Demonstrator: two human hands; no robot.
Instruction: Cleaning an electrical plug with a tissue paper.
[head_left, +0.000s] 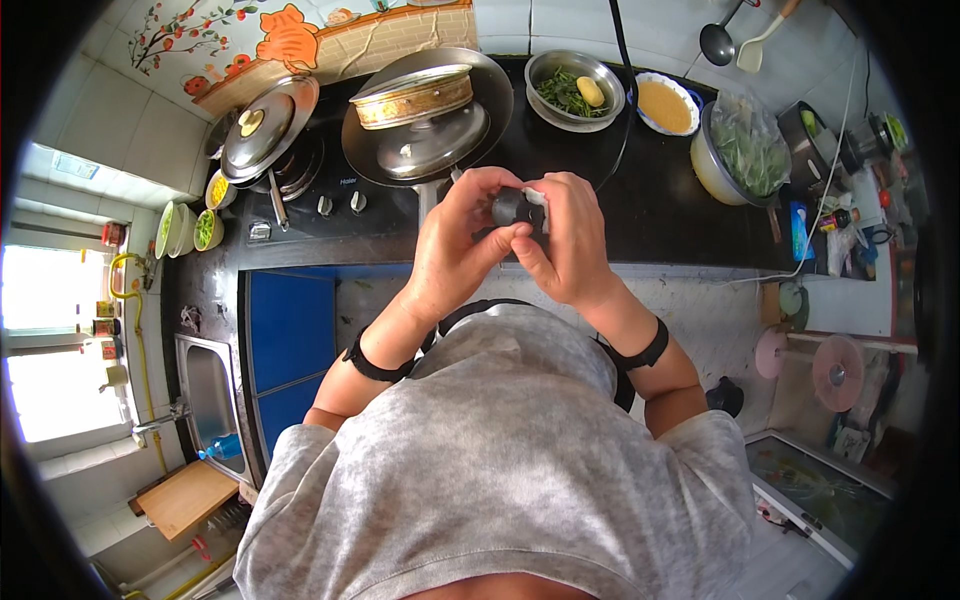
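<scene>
Both of my hands meet in front of my chest, above the front edge of the black counter. A small dark, rounded object (511, 208) is between them; its kind cannot be told. My left hand (466, 232) curls its fingers and thumb around it. On its other side my right hand (568, 232) holds a bit of white material (537, 198) against it, perhaps tissue or plastic. Beyond the hands, a large wok (499, 97) stands on the gas stove (341, 211), with a metal lid (439, 142) and a round steamer-like ring (412, 101) in it.
A lidded pan (259, 139) stands on the left burner. Behind my right hand are a metal bowl of greens (574, 124) and a bowl of tan liquid (664, 105). Farther right stands a basin with bagged greens (705, 169). A black cord (626, 75) hangs to the counter. The sink (214, 397) is at left.
</scene>
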